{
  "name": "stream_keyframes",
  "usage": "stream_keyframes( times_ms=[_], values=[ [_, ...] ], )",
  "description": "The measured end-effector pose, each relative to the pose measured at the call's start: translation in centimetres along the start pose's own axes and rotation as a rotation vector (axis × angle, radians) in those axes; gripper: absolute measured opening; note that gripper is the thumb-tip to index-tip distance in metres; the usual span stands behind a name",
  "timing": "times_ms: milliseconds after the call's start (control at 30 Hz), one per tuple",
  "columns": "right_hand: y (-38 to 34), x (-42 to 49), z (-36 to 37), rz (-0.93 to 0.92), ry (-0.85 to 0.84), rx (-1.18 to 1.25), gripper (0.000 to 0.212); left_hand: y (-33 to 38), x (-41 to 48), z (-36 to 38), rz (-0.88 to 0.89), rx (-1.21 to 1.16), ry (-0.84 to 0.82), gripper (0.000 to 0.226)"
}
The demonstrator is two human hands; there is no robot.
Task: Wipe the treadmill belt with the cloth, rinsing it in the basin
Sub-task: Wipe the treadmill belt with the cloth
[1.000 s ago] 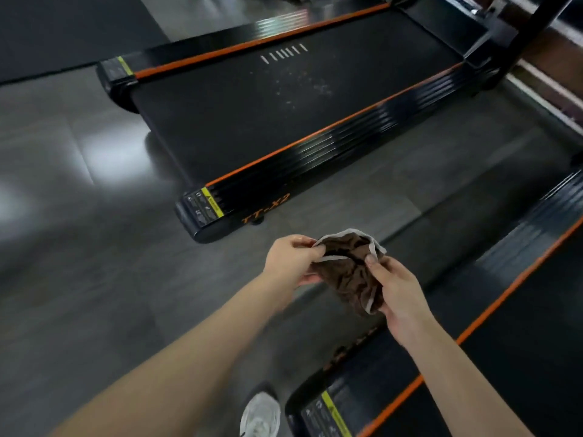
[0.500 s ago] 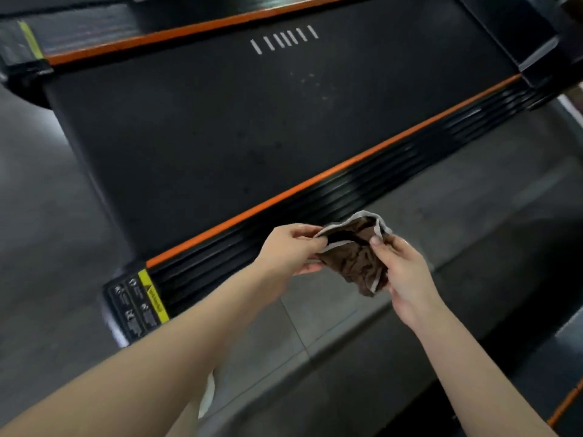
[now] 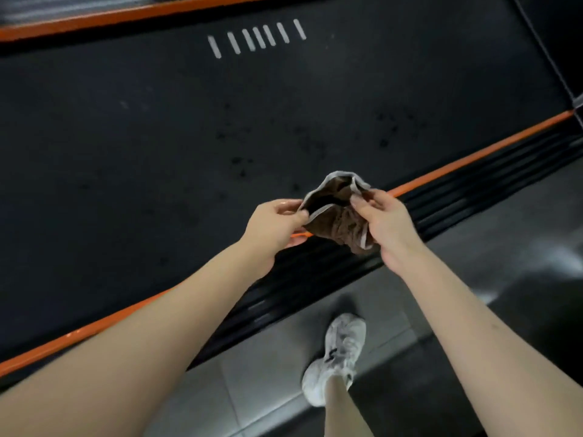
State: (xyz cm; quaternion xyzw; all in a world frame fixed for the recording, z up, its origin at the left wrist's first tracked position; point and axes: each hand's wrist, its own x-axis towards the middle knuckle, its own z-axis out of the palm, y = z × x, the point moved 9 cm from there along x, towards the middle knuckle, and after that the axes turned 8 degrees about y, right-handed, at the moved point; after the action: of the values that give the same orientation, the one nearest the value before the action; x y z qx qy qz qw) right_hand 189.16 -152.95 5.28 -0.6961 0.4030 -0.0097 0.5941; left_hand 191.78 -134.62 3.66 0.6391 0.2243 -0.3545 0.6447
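Head view: bunched cloth (image 3: pixel 339 216) pinched by left hand (image 3: pixel 274 225) and right hand (image 3: pixel 389 223) over treadmill belt (image 3: pixel 151 137) edge, liable to skip specks (image 3: pixel 239 165).

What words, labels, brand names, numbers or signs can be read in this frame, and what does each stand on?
No readable words or numbers in this frame.
On the treadmill belt: a row of seven slanted white bars, a mark only, no letters.
On the white shoe: a small dark mark, too blurred to read.
On the cloth: no text.
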Motion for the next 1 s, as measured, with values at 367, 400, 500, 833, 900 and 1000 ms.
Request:
stream_keyframes(
  times_ms=[367,400,500,833,900,1000],
  values=[
    [-3.1,21.3,-7.6,-0.497,0.245,-0.977,0.031,2.6,10.5,1.9,0.208,0.116,0.514,0.016],
    [-2.6,22.6,-7.0,-0.562,0.197,-1.052,0.033,2.5,11.2,2.1,0.235,0.203,0.536,0.016],
    [0.4,25.1,-4.0,-0.781,-0.05,-1.31,0.05,2.6,12.8,4.7,0.407,0.559,0.557,0.02],
    [2.9,28.2,-3.2,-1.33,-0.323,-1.265,0.038,0.8,21.7,17.1,0.546,1.223,0.577,0.051],
    [3.0,28.7,-4.2,-1.475,-0.495,-1.252,0.037,-0.1,22.4,17.8,0.493,1.26,0.662,0.054],
    [1.0,34.2,-8.4,-1.606,-0.503,-1.267,0.037,-0.3,22.7,17.8,0.509,1.264,0.751,0.056]
  ],
)
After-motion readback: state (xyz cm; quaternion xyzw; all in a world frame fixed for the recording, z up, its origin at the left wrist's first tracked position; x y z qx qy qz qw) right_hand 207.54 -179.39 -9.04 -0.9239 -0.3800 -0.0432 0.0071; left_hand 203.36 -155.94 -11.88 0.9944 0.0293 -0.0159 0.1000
